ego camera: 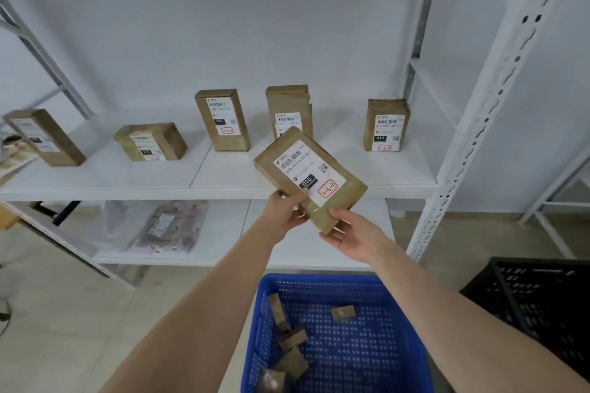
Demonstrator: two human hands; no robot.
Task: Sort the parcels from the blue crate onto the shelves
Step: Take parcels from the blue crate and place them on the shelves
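A brown cardboard parcel [311, 177] with a white label marked 010 is held up in front of the middle shelf [127, 182], tilted. My left hand [285, 214] grips its lower left side, thumb on the label. My right hand [349, 233] holds its lower end from underneath. Below me the blue crate [412, 357] holds several small brown parcels [292, 340]. Several labelled brown parcels stand on the middle shelf, among them one marked 060 [222, 120] and one marked 010 [386, 125].
A lower shelf [223, 242] carries a flat patterned bag parcel [169, 226]. A black crate [539, 300] stands on the floor at the right. A white perforated shelf post [479, 124] rises at the right.
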